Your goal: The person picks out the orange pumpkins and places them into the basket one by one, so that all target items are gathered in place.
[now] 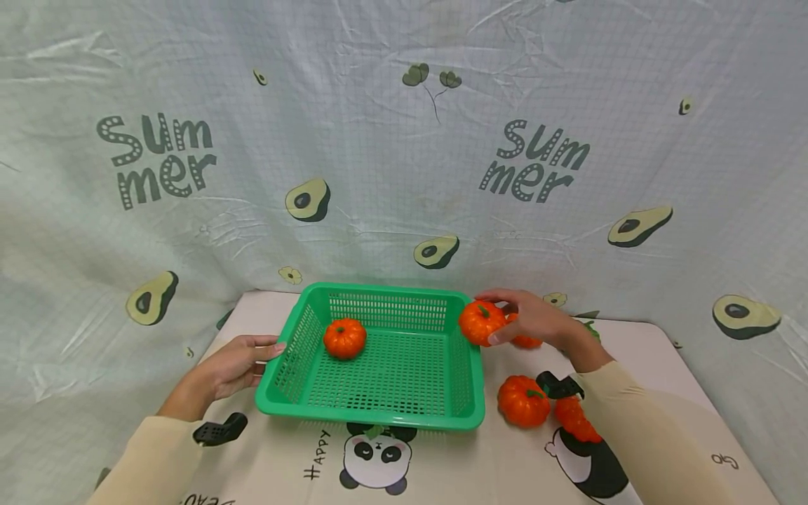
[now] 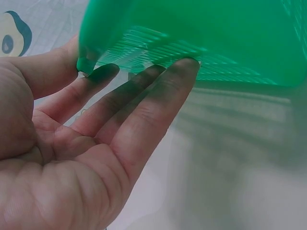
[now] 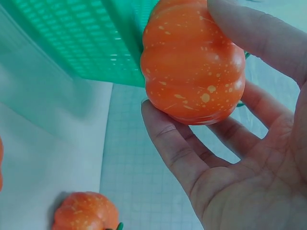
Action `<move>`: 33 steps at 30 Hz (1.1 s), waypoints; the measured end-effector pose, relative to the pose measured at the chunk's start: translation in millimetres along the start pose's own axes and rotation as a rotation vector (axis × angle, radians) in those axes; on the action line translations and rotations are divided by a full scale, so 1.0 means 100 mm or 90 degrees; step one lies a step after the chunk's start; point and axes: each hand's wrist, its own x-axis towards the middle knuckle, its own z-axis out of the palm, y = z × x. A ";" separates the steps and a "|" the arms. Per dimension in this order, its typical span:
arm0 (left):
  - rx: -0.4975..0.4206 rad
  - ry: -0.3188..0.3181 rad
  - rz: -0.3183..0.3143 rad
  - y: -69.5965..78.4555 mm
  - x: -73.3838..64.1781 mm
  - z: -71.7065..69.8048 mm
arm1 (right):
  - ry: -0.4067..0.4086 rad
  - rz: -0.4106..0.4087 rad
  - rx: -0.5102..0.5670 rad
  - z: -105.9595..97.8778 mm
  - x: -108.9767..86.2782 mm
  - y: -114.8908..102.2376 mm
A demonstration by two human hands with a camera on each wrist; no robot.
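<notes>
A green plastic basket [image 1: 404,419] with slotted walls sits on the table, one small orange pumpkin [image 1: 344,339] lying inside toward its left. At the basket's left side my left hand [image 1: 235,366] holds the rim, thumb over the top. The left wrist view shows the other fingers reaching under the rim [image 2: 86,62] to the slotted wall. My right hand [image 1: 536,319] grips another pumpkin [image 1: 480,322] at the basket's right rim, between thumb and fingers. In the right wrist view this pumpkin [image 3: 194,67] is speckled yellow and overlaps the basket wall [image 3: 72,33].
Right of the basket lie more pumpkins: one near the front corner [image 1: 524,401], one partly covered by my right sleeve [image 1: 576,419], one partly behind my right hand [image 1: 525,341]. A pale printed cloth [image 1: 379,140] hangs behind the table.
</notes>
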 end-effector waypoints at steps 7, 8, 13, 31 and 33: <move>-0.011 0.000 0.000 -0.01 0.01 -0.01 | -0.006 -0.035 -0.011 0.03 0.06 -0.03; -0.011 -0.003 0.003 -0.01 0.01 -0.01 | -0.007 -0.036 -0.011 0.03 0.07 -0.04; -0.011 -0.002 0.003 -0.01 0.00 -0.01 | -0.015 -0.044 0.008 0.07 0.11 -0.06; -0.009 -0.006 0.005 -0.01 0.00 -0.01 | -0.014 -0.063 0.011 0.16 0.21 -0.19; -0.011 -0.010 0.007 -0.01 0.01 -0.01 | -0.012 -0.060 0.010 0.17 0.21 -0.24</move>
